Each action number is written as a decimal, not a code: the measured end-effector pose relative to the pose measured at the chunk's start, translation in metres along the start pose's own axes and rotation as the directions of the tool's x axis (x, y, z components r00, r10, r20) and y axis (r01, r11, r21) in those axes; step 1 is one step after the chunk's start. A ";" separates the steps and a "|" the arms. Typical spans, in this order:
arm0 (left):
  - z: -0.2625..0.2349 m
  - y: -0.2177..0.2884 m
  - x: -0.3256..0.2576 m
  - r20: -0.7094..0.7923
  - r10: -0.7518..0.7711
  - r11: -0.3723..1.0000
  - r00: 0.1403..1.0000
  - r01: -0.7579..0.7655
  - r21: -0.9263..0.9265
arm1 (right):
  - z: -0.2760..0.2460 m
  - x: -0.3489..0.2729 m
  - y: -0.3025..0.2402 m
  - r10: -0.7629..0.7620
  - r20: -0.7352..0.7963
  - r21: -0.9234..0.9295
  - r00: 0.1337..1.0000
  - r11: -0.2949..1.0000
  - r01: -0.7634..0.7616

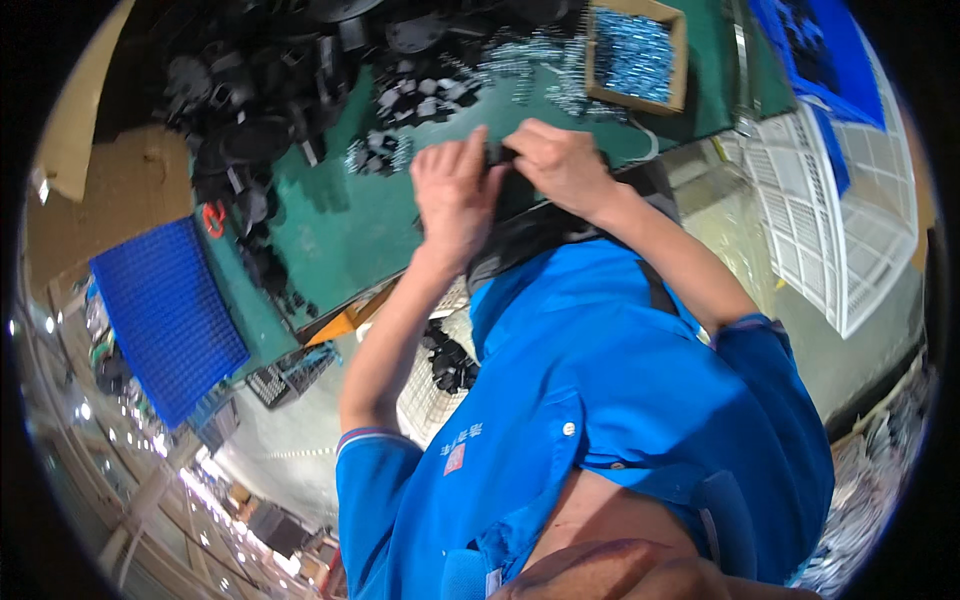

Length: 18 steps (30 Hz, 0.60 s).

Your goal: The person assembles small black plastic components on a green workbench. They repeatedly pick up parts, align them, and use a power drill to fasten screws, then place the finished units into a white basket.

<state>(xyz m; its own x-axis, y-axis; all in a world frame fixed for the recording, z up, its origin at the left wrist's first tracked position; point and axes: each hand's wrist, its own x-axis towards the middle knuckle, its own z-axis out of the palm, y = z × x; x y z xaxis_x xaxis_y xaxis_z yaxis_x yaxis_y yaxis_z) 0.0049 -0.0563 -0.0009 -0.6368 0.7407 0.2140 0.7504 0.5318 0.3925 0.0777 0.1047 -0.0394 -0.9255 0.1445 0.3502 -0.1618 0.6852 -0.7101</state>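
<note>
My left hand (452,195) and my right hand (562,168) meet over the near edge of the green table. Between their fingertips is a small black part (497,156), mostly hidden by the fingers. The left thumb and index finger close on its left side; the right hand pinches it from the right. Just beyond the left hand lie small black pieces (378,152) with shiny metal pins beside them. Farther off sits a pile of black and pale-faced small parts (425,98), next to loose silvery pins (520,62).
A cardboard box (682,60) of bluish metal pins stands at the back right. Black plastic parts (255,140) heap up at the left, near orange-handled scissors (214,219). A blue mat (165,315) hangs left; a white crate (845,215) and blue bin (835,75) stand right.
</note>
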 end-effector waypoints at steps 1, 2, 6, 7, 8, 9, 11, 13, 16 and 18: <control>-0.001 0.003 0.000 0.032 0.025 1.000 0.999 -0.025 0.000 | 0.001 -0.003 0.001 0.041 0.032 -0.087 0.999 0.995 -0.038; 0.000 0.004 0.001 0.034 0.029 0.998 0.999 -0.028 -0.049 | 0.002 -0.003 0.004 0.025 0.021 -0.094 0.999 0.995 -0.023; -0.009 -0.002 -0.001 0.112 -0.018 0.988 0.993 0.035 -0.151 | -0.002 -0.002 0.005 -0.002 0.031 -0.060 1.000 0.998 0.004; -0.010 -0.004 -0.002 0.131 -0.030 0.986 0.991 0.051 -0.156 | -0.003 -0.002 0.003 -0.010 0.040 -0.051 0.999 0.999 0.012; -0.010 -0.004 -0.004 0.141 -0.043 0.992 0.989 0.059 -0.112 | -0.004 -0.001 0.002 -0.016 0.048 -0.042 0.999 0.999 0.018; -0.010 -0.002 -0.005 0.142 -0.055 0.992 0.988 0.070 -0.103 | -0.004 -0.001 0.002 -0.020 0.053 -0.036 0.998 0.999 0.022; -0.010 0.005 -0.003 0.145 -0.075 0.992 0.987 0.089 -0.086 | -0.002 -0.002 0.004 -0.017 0.061 -0.054 0.998 0.998 0.020; -0.012 0.005 -0.003 0.173 -0.058 0.995 0.983 0.070 -0.066 | -0.003 -0.003 0.004 -0.022 0.070 -0.066 0.997 0.997 0.027; -0.016 0.009 0.002 0.249 -0.062 0.998 0.966 0.062 0.009 | -0.006 -0.003 0.004 -0.030 0.136 -0.108 0.990 0.993 0.045; -0.016 0.014 0.010 0.278 -0.041 0.996 0.960 0.017 0.088 | -0.019 0.001 0.002 -0.016 0.235 -0.175 0.972 0.983 0.059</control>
<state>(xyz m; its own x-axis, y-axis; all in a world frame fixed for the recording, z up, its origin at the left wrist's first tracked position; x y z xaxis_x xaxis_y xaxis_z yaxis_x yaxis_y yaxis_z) 0.0064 -0.0483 0.0211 -0.5927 0.8032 -0.0588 0.7521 0.5782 0.3163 0.0829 0.1196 -0.0293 -0.9773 -0.0387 0.2084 -0.1536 0.8068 -0.5705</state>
